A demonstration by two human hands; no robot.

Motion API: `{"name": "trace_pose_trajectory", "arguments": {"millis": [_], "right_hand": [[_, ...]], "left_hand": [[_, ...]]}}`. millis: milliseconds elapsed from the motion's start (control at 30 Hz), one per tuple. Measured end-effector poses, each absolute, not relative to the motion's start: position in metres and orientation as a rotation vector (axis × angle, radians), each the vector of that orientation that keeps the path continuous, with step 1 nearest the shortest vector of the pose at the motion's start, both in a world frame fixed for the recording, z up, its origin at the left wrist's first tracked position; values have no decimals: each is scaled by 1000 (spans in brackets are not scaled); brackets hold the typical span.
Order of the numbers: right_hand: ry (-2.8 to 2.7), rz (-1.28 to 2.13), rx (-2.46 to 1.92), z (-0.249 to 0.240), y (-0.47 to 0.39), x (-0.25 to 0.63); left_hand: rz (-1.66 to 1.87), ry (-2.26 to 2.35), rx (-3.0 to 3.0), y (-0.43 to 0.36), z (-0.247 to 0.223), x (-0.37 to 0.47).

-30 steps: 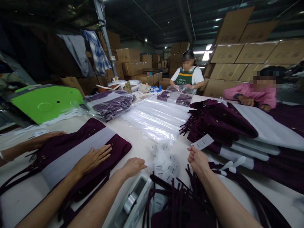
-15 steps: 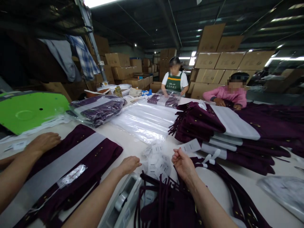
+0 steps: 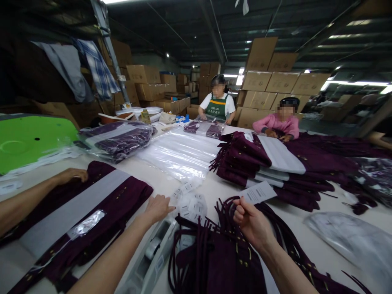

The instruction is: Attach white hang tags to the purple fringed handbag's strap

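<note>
A white paper tag (image 3: 257, 192) is pinched in the right hand (image 3: 251, 221), held just above the fringed purple garment (image 3: 220, 261) at the near edge of the surface (image 3: 309, 228). The left hand (image 3: 157, 208) lies flat and released on the surface, fingertips touching a loose heap of small white tags (image 3: 191, 202), beside a grey tape dispenser (image 3: 150, 261). At the near left corner a co-worker's hand (image 3: 71, 175) rests on a folded purple garment (image 3: 92, 212) with a white band. Clear plastic bags (image 3: 180, 153) lie mid-surface, a stack of folded purple garments (image 3: 269, 167) to the right. Two people (image 3: 218, 104) work at the far edge; cardboard boxes (image 3: 275, 81) are piled behind them under a dark ceiling.
</note>
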State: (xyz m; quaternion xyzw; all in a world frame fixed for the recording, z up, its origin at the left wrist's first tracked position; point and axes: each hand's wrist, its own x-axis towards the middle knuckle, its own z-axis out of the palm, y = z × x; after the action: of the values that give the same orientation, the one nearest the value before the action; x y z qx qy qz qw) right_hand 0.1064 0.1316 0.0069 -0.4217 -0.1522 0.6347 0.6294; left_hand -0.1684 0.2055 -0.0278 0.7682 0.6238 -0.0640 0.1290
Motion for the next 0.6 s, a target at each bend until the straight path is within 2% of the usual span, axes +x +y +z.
{"name": "trace_pose_trajectory", "arguments": {"millis": [67, 133, 200, 367, 500, 600], "right_hand": [[-351, 1434, -1008, 11, 107, 111], [-322, 1421, -1036, 14, 83, 112], [-280, 1423, -1044, 16, 60, 111], [-165, 1407, -1040, 15, 11, 115], [-32, 1329, -1091, 1, -31, 136], [-103, 1359, -1386, -20, -68, 140]], "left_hand": [[130, 1763, 2302, 191, -13, -152], [427, 1517, 2348, 170, 2, -128], [542, 1192, 2419, 141, 13, -98], [327, 742, 2532, 69, 8, -42], [259, 802, 2416, 42, -15, -42], [261, 879, 2378, 37, -27, -53]]}}
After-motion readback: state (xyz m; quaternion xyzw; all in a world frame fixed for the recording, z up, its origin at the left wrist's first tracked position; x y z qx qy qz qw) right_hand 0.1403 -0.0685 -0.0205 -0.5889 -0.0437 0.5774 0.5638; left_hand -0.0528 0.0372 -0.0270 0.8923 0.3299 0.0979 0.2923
